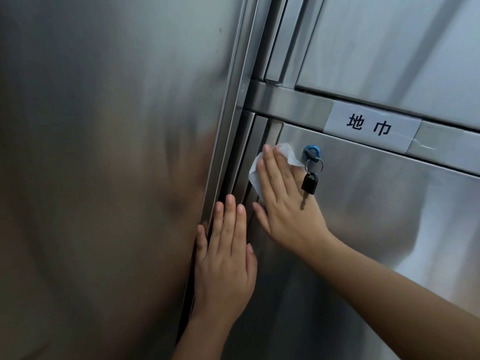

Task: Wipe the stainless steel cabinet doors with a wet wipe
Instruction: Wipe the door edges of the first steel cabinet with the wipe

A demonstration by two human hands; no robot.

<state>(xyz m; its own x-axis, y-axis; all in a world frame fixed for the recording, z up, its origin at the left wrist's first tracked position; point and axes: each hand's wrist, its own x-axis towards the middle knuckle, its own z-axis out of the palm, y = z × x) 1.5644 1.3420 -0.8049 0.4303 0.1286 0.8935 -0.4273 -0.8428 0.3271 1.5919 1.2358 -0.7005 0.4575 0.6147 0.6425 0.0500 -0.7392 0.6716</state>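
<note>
Right hand presses wet wipe on brushed steel door beside lock.

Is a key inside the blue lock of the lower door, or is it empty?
In. A black key head sticks out of the blue lock, and a second key hangs below on a ring.

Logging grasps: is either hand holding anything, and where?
No grip: right hand presses the wipe flat on the door under its fingers; left hand holds nothing.
</note>
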